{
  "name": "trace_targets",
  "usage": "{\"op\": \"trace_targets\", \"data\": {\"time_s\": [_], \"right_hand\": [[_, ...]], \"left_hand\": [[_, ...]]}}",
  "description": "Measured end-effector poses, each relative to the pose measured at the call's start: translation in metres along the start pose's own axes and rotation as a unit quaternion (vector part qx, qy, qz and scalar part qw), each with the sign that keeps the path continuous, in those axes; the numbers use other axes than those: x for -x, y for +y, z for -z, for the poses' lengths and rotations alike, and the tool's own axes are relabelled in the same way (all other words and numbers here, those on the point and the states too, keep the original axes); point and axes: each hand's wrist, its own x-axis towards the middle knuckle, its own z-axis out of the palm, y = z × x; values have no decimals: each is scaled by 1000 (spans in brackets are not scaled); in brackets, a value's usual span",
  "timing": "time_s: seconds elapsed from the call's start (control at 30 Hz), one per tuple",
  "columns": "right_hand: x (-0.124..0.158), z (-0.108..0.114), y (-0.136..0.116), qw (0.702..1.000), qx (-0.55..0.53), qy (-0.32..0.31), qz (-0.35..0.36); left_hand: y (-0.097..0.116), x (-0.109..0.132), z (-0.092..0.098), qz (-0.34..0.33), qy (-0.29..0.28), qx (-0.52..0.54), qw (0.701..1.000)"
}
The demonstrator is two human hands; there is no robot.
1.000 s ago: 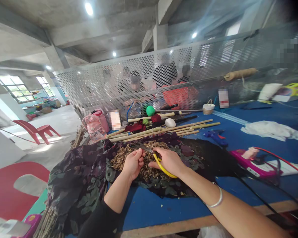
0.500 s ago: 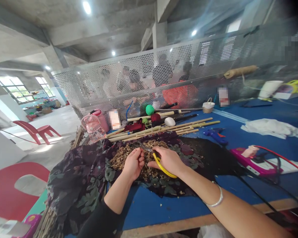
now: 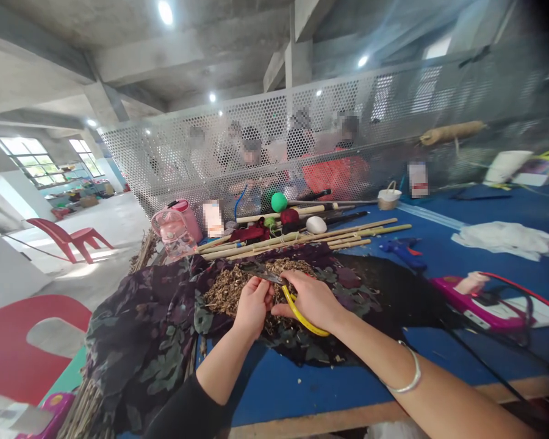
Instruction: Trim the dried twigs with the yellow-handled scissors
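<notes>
My right hand grips yellow-handled scissors, blades pointing left over a heap of small brown cuttings. My left hand is closed in a pinch beside the blades, holding something small that I cannot make out. Both hands rest over a dark floral cloth spread on the blue table. A silver bangle sits on my right wrist.
Bamboo sticks lie behind the heap, with a pink bottle, a green ball and a white ball. A blue glue gun, a pink device with cables and a white cloth lie right. People sit behind a perforated screen. Red chairs stand left.
Both hands have stayed over the heap, shifting slightly right and closer together. The view has drifted a little.
</notes>
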Motion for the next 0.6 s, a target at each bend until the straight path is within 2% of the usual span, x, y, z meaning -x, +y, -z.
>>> {"op": "trace_targets", "data": {"time_s": [0.6], "right_hand": [[1,-2,0,1000,-22,-8,6]], "left_hand": [[-1,0,3,2,15,-31,999]]}}
